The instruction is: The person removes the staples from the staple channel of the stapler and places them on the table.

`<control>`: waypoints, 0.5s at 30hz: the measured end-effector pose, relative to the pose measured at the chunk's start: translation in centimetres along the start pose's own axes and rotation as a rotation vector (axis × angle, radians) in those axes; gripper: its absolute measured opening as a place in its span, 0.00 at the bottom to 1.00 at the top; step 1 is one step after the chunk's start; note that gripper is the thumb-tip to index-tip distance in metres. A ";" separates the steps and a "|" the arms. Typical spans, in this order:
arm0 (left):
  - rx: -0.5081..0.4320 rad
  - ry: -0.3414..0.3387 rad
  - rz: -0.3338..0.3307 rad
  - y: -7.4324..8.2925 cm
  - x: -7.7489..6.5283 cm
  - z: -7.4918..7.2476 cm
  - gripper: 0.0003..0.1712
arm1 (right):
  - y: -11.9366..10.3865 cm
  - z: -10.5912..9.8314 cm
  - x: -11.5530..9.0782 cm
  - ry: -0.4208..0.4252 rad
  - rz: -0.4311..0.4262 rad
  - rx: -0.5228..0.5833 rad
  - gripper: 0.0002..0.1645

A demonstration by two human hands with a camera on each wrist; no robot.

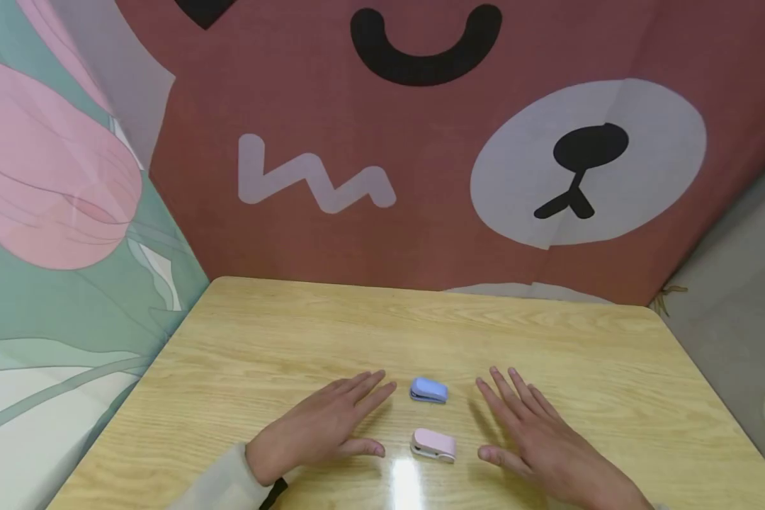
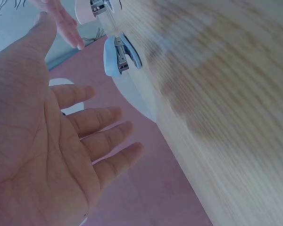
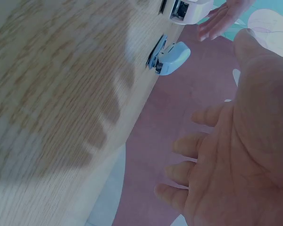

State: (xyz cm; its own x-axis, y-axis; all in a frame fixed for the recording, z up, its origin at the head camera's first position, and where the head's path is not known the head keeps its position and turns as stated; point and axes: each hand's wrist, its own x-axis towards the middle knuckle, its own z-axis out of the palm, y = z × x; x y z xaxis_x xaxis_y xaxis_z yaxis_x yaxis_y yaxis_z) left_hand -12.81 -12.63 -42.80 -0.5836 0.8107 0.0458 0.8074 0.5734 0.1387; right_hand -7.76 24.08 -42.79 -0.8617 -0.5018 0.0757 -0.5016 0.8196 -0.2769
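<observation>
Two small staplers lie on the wooden table between my hands. The blue stapler [image 1: 429,390] sits farther from me, and the pink stapler [image 1: 433,445] is nearer. To their left, my left hand [image 1: 325,427] has its fingers extended and thumb apart, holding nothing. On the other side, my right hand [image 1: 538,443] is spread with straight fingers, also holding nothing. Both wrist views show bare palms, with the blue stapler [image 2: 121,55] beyond the left fingers. In the right wrist view the pink stapler [image 3: 191,10] is cut off by the top edge.
The light wooden table [image 1: 280,333] has rounded far corners. Behind it hangs a reddish-brown cloth [image 1: 421,234] with a cartoon bear print. A green cloth [image 1: 57,304] with pink flowers borders the left side, and a greyish cloth [image 1: 739,262] the right.
</observation>
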 end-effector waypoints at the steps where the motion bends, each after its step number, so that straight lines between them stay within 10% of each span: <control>1: -0.006 0.001 0.003 0.0 0.0 0.0 0.50 | 0.0 0.0 0.0 0.000 0.000 0.005 0.50; 15: -0.041 0.007 -0.002 0.4 0.6 0.1 0.48 | -0.6 0.1 0.5 -0.071 0.045 0.058 0.52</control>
State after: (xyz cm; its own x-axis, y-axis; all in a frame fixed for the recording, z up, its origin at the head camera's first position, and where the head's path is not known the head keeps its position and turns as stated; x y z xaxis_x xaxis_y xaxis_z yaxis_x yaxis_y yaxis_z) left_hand -12.82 -11.87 -42.86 -0.5863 0.8084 0.0522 0.8018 0.5700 0.1794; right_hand -7.84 23.31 -42.70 -0.8744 -0.4852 -0.0053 -0.4559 0.8252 -0.3336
